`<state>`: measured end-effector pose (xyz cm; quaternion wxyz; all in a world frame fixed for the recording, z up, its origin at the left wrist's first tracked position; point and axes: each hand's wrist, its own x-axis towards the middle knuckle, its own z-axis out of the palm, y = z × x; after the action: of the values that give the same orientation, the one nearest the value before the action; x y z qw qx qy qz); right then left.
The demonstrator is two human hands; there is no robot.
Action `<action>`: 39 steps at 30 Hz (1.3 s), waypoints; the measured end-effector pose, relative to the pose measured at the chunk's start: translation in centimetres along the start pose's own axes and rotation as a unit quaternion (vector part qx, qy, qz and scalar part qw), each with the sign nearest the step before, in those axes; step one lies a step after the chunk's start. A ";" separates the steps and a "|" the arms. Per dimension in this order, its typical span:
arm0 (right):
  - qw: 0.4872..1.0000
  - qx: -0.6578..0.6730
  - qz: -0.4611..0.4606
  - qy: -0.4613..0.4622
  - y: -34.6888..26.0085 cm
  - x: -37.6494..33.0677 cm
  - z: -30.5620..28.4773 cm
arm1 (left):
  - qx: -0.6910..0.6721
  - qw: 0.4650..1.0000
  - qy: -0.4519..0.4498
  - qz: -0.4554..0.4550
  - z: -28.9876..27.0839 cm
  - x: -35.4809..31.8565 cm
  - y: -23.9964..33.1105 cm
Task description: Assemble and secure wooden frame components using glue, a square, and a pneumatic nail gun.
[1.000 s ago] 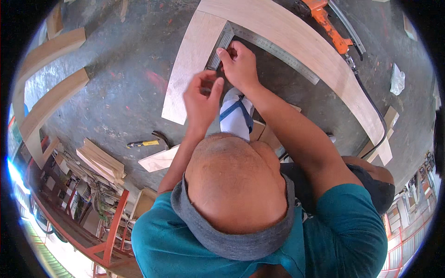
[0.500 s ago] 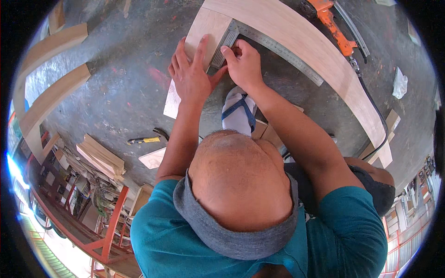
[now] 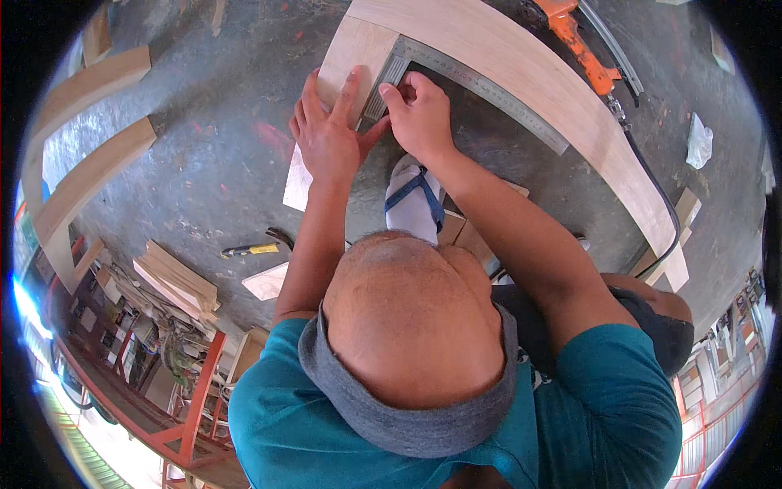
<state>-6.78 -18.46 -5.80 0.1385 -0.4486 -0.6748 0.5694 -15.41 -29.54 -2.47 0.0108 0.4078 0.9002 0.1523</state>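
Observation:
A metal try square (image 3: 481, 80) lies in the inner corner of a pale wooden frame. Its thick ridged stock runs along a short board (image 3: 358, 45), and its ruled blade reaches along a long curved wooden piece (image 3: 562, 98). My left hand (image 3: 330, 143) rests on the short board with fingers spread, its thumb pointing toward the square's stock. Beside it, my right hand (image 3: 422, 118) has its fingers curled and its thumb against the stock, gripping the square near its corner. The right fingertips are partly hidden.
My foot in a blue-strapped sandal (image 3: 411, 204) is just below the hands. An orange air tool (image 3: 582, 49) with a black hose lies beyond the curved piece. At left are curved wooden pieces (image 3: 98, 167), a yellow-handled tool (image 3: 252, 249) and stacked wood strips (image 3: 175, 277).
My right hand has shifted slightly left with the try square, whose stock now sits closer along the short board. My left hand stays on the board. The whole view has drifted a little.

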 end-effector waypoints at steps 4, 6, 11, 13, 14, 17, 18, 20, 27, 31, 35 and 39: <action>1.000 0.018 -0.004 0.000 0.5 0.0 0.2 | -0.009 1.000 0.002 -0.007 0.0 0.1 0.1; 1.000 0.027 -0.009 -0.002 0.3 -0.1 0.2 | -0.007 1.000 0.001 -0.010 -0.1 0.0 0.1; 0.999 0.031 -0.009 0.001 0.3 0.0 0.2 | -0.003 1.000 0.005 -0.013 0.2 0.0 0.1; 1.000 0.028 -0.005 -0.003 0.0 0.0 0.0 | 0.000 1.000 0.007 -0.016 0.1 0.0 0.1; 1.000 0.026 0.001 -0.005 -0.2 0.0 -0.1 | 0.003 1.000 0.009 -0.017 0.1 0.0 0.1; 1.000 0.026 -0.001 -0.010 0.2 0.2 0.0 | -0.001 0.999 0.014 -0.033 0.3 -0.1 0.4; 1.000 0.025 -0.001 -0.010 0.2 0.2 0.0 | -0.001 0.999 0.014 -0.033 0.3 -0.1 0.5; 1.000 0.003 -0.013 -0.006 0.3 0.2 -0.1 | 0.017 0.999 0.014 -0.041 0.2 -0.1 0.9; 1.000 0.014 -0.014 -0.021 0.7 0.5 -0.1 | 0.016 0.998 0.048 -0.027 0.8 0.0 0.6; 0.997 0.073 0.014 -0.034 1.3 0.7 0.1 | -0.008 0.999 0.047 -0.011 0.8 0.0 0.4; 0.995 0.092 0.024 -0.038 0.8 0.6 -0.1 | -0.019 0.998 0.053 -0.011 0.7 0.0 0.1; 0.992 0.108 0.045 -0.056 0.4 0.6 -0.6 | -0.013 0.999 0.038 -0.014 0.3 0.1 0.2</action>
<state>-6.55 -17.65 -6.16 0.1218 -0.4281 -0.5953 0.6689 -15.34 -29.25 -2.74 -0.0158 0.3894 0.9034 0.1788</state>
